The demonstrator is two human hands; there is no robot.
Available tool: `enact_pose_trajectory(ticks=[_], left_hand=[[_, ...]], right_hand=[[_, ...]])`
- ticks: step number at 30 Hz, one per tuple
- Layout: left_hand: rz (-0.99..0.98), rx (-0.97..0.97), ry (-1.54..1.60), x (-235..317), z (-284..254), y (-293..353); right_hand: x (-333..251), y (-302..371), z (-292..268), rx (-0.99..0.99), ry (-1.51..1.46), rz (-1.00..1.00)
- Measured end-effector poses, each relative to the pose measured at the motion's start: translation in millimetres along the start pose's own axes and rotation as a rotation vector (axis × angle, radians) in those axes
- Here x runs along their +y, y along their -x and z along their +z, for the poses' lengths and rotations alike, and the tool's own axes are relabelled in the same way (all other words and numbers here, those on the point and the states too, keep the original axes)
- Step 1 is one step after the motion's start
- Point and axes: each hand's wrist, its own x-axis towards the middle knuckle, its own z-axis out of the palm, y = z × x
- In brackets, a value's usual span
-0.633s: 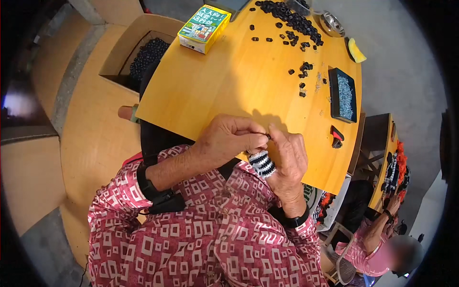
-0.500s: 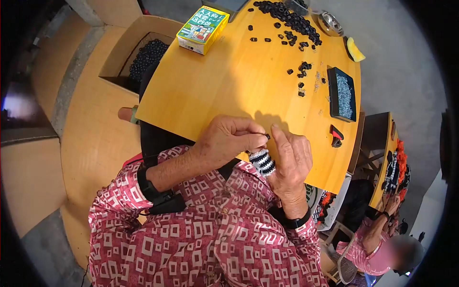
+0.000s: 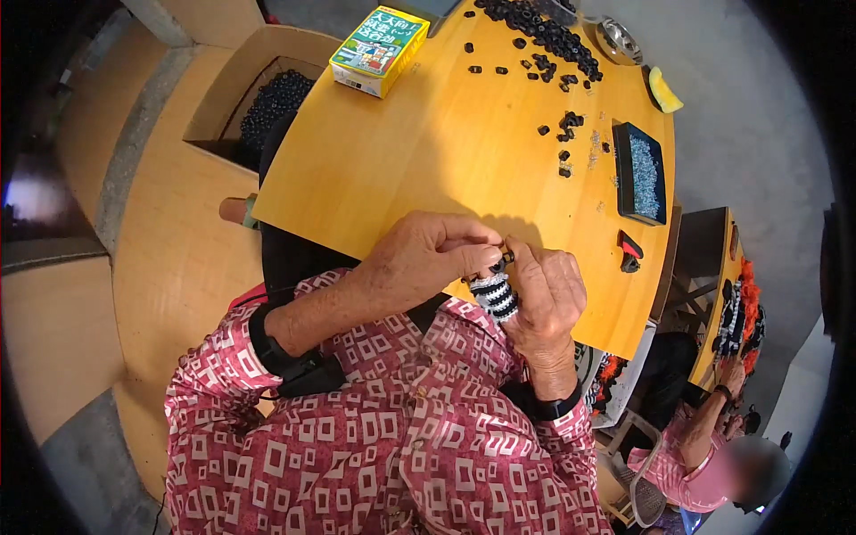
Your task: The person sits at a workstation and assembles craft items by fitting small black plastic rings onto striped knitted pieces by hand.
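Left hand (image 3: pixel 439 248) had a small black part (image 3: pixel 503 261) pinched; right hand (image 3: pixel 547 294) grip partly hidden, couldn't tell. Striped black-and-white knit (image 3: pixel 494 298) sat just below both grips. Steady fingertips, slack knit seemed best.

Head view: left lens of side-by-side fisheye pair, worn on head. Faces steeply down, picture upright. Wearer's shirt front (image 3: pixel 401 437) close, at 6 o'clock; left hand (image 3: pixel 423 254) and right hand (image 3: pixel 548 299) near, around centre; table (image 3: pixel 374 169) beyond, toward 12; co-worker (image 3: pixel 673 473) farther, at 4 o'clock. Straight edges bow near rim.
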Motion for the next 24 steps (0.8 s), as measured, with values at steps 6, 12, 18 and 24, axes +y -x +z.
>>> enact_pose_trajectory(ticks=[6,12,18,24], left_hand=[[-0.074,-0.095,-0.258,5.5,-8.7,0.3],[-0.013,-0.047,-0.228,-1.1,-10.1,-1.2],[-0.044,-0.04,-0.211,3.0,-11.7,-1.2],[0.034,0.075,-0.154,5.0,-7.2,-2.7]], right_hand=[[1.1,0.5,4.4,0.012,-0.027,-0.036],[-2.5,-4.1,8.8,-0.004,-0.08,-0.003],[-4.3,-6.2,11.3,-0.018,-0.06,-0.024],[4.2,-8.8,5.1,0.003,-0.063,-0.002]])
